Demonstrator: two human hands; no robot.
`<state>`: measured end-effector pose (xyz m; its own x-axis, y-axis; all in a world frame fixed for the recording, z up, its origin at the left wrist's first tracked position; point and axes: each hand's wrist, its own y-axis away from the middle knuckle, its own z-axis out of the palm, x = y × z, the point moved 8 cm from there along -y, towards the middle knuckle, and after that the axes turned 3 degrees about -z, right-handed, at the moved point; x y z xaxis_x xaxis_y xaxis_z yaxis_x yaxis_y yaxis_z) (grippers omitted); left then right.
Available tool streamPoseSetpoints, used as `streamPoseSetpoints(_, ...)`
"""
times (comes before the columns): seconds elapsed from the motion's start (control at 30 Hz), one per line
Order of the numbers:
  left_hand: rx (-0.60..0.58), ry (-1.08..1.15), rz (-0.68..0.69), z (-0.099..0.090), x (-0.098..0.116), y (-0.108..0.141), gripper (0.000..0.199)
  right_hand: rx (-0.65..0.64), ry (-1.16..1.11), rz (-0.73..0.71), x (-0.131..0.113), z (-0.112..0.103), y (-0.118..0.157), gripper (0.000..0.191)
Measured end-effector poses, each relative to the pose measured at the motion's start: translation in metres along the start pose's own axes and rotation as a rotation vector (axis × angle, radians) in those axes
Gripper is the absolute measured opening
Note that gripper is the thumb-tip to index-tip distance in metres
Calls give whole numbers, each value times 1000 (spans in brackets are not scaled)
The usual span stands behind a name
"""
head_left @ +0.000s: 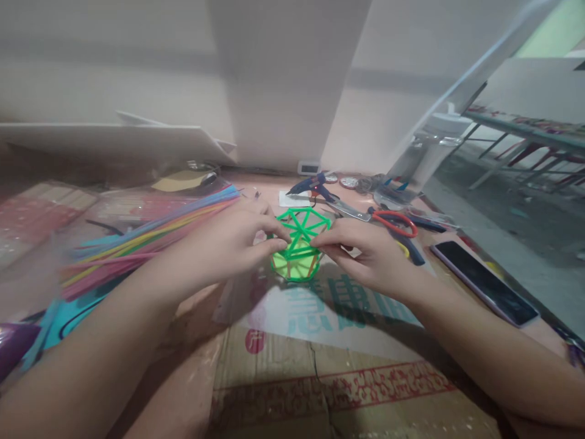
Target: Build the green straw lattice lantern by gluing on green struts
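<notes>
A small cage-like craft piece [301,230] made of bright green strips stands in the middle, with spokes across its top and a yellow-green base [296,268]. Thin brown uprights link its upper and lower rings. My left hand [237,235] pinches the upper rim from the left with thumb and forefinger. On the opposite side, the fingertips of my right hand [365,250] are closed on the rim. Under the piece lies a whitish plastic sheet [338,329] printed with teal characters.
Behind sits a blue glue gun [315,183]. Red-handled scissors [395,222], a phone [484,280] and a clear lidded bottle [425,152] are at right. Colourful pipe cleaners [150,238] lie at left. Cardboard [269,390] covers the front; a white wall [283,79] rises behind.
</notes>
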<state>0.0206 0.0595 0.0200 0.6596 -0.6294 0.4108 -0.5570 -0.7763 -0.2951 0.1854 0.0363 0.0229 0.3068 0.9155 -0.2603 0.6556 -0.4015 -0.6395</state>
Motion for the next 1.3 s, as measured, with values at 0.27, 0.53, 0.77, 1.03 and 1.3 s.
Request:
streamPoseSetpoints(0.27, -80, -36, 65, 3, 4, 3, 21, -169, 90, 224, 24, -35, 0, 15)
streamPoseSetpoints(0.53, -9, -25, 106, 4, -2, 0, 11, -368, 429, 546, 105, -60, 47, 20)
streamPoseSetpoints(0.77, 86, 5, 7, 1, -16, -2, 32, -425, 634, 644, 161, -54, 91, 52)
streamPoseSetpoints(1.03, 13, 213, -153, 20, -37, -14, 19, -469, 454, 623, 176, -41, 105, 58)
streamPoseSetpoints(1.3, 56, 596, -304, 20, -35, -9, 11, -136, 392, 596, 151, -67, 82, 39)
